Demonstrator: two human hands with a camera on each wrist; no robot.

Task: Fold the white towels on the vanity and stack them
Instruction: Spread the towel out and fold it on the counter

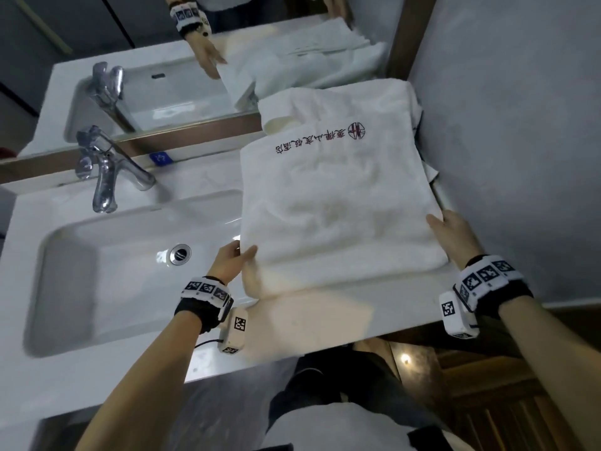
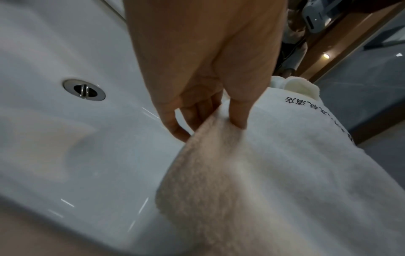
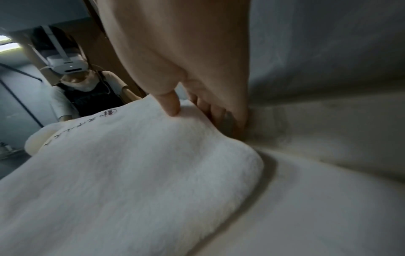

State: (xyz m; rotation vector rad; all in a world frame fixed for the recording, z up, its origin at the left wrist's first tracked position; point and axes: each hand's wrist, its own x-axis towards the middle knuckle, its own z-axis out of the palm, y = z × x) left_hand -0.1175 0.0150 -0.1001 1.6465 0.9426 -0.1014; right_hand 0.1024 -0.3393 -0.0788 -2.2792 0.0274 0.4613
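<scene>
- We note the white rectangular ceramic basin (image 1: 107,262) with its chrome tap (image 1: 104,167) at the left; the towel work stays off it, on the flat counter.
- Our left hand (image 1: 232,258) pinches the near-left corner of the folded white terry towel with red lettering (image 1: 338,203), thumb on top, fingers beneath, so the layers stay aligned.
- This towel rests on the white vanity counter (image 1: 325,317), its far end over other white towels (image 1: 419,105) by the wall, apparently to build the stack.
- Our right hand (image 1: 450,236) grips the right edge likewise, thumb above, fingers curled under.

Fluffy terry-cloth towel (image 1: 338,203), glossy white ceramic sink (image 1: 107,275), polished chrome faucet (image 1: 107,167)
</scene>
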